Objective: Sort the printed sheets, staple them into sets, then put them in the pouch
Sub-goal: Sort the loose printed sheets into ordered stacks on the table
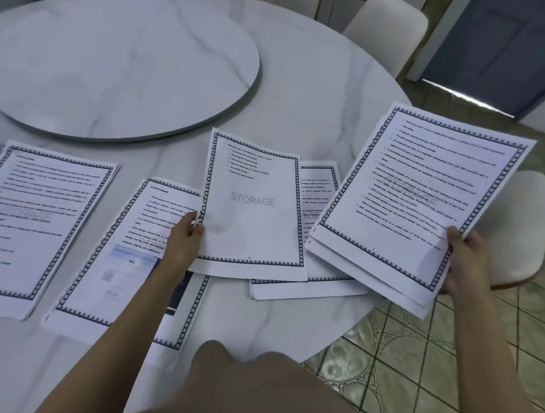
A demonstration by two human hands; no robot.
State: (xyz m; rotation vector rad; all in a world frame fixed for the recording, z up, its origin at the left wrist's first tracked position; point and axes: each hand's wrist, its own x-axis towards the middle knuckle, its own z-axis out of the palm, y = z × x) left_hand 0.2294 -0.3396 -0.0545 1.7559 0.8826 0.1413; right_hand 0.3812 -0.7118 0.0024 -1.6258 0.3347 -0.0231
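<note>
Sorting is the job right now. The left hand (189, 230) pinches a single sheet (255, 212) by its left edge and holds it low over the table (301, 82), partly covering the right-hand pile (314, 291) and just overlapping the middle pile (131, 262). The right hand (464, 258) grips the unsorted stack (421, 197) at its lower right corner. The stack is slightly fanned and hangs out past the table's rim, above a chair (526, 217). A third pile (39, 221) lies at the far left. I can see no stapler and no pouch from here, so stapling looks some way off. To do this step well, I'd say read the heading or page number before letting go, since every page wears the same border and STORAGE watermark. Lower the sheet flat and square onto its pile so the edges line up for stapling later. And pinch that right-hand stack firmly, because its loose lower sheets look ready to slide out.
</note>
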